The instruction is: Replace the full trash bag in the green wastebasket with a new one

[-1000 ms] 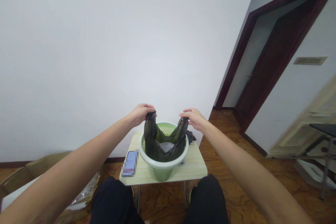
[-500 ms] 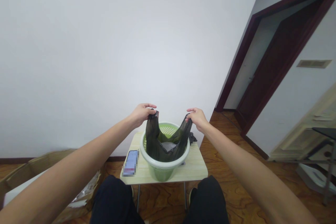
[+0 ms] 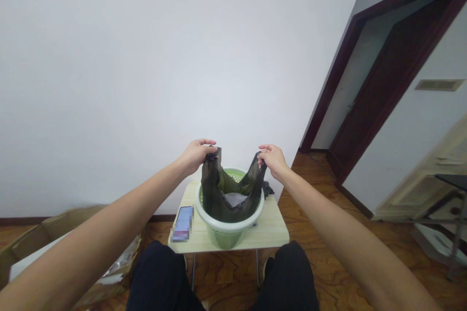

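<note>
A pale green plastic basket (image 3: 222, 226) stands on a small light wooden table (image 3: 270, 231) in front of me. A thin black plastic bag (image 3: 215, 199) hangs inside it, with something pale lying at its bottom. My left hand (image 3: 197, 154) pinches the bag's left handle above the basket rim. The right handle is gripped by my right hand (image 3: 272, 157) at about the same height, so the bag's mouth is stretched open between them.
A phone (image 3: 182, 223) lies on the table left of the basket. A dark crumpled item (image 3: 268, 188) sits behind the basket's right side. A cardboard box (image 3: 54, 243) is on the floor at left. A dark doorway (image 3: 372, 82) is at right, with furniture at the far right.
Both hands have risen slightly with the bag handles, lifting the bag's sides higher above the basket rim. The view has shifted a little.
</note>
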`<act>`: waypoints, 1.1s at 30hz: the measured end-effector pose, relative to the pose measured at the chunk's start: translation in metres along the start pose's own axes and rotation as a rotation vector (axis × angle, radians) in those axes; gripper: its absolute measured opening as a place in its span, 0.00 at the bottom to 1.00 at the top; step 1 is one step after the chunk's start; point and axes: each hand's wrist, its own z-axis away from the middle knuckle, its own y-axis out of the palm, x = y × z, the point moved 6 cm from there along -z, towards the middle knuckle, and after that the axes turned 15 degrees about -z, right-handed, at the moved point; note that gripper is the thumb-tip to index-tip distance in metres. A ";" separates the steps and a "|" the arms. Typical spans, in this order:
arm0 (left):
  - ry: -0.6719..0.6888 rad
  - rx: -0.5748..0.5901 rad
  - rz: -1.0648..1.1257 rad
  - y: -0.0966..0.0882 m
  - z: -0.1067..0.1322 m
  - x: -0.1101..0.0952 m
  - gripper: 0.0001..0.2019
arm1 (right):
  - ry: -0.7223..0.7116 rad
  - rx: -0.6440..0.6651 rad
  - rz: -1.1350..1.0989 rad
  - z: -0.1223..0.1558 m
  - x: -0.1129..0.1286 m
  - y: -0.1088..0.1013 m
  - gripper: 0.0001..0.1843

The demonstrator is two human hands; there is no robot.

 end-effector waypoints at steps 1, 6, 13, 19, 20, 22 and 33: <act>0.015 0.000 0.002 0.001 0.001 -0.004 0.19 | -0.011 -0.001 -0.014 -0.001 0.001 0.002 0.19; 0.085 -0.005 0.038 0.000 0.003 -0.022 0.19 | -0.069 0.003 -0.035 -0.005 0.013 0.006 0.19; 0.114 -0.013 0.056 -0.005 0.003 -0.026 0.17 | -0.108 0.006 -0.036 -0.007 0.026 0.007 0.18; 0.132 -0.041 0.039 -0.007 0.003 -0.025 0.18 | -0.069 0.005 -0.022 -0.008 0.028 0.007 0.16; 0.143 -0.033 0.038 -0.006 0.003 -0.026 0.18 | -0.072 -0.003 -0.022 -0.008 0.030 0.007 0.16; 0.161 -0.016 0.030 -0.005 0.003 -0.028 0.18 | -0.072 -0.007 -0.024 -0.007 0.032 0.009 0.15; 0.139 0.148 0.109 0.012 0.004 -0.032 0.17 | 0.018 0.134 -0.110 0.009 0.040 0.032 0.13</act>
